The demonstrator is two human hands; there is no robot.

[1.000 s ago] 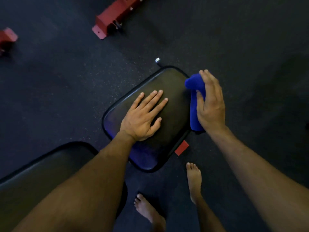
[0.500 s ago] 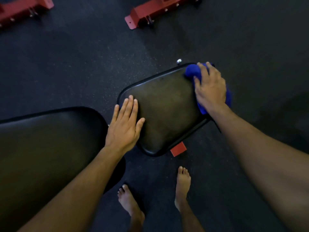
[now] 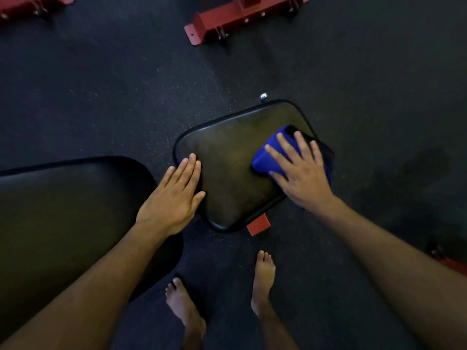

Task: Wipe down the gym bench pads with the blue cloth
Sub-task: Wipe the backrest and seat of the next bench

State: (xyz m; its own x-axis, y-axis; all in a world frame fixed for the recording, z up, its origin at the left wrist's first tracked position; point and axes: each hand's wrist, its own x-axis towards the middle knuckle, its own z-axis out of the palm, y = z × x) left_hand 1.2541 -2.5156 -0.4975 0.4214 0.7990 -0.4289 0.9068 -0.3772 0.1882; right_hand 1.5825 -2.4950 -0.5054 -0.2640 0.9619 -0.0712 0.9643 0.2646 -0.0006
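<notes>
blue cloth (image 3: 271, 157) now further onto seat pad (image 3: 227, 157)

Gym: rubber floor (image 3: 106, 92), bench pads (image 3: 227, 157), red frames (image 3: 242, 13)

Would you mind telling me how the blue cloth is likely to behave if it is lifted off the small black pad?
The bunched blue cloth would probably hang limp: it already folds and creases under the right hand. It looks light, and flattens under straight fingers alone. On the smooth small black bench pad it likely slides easily when pushed.
</notes>
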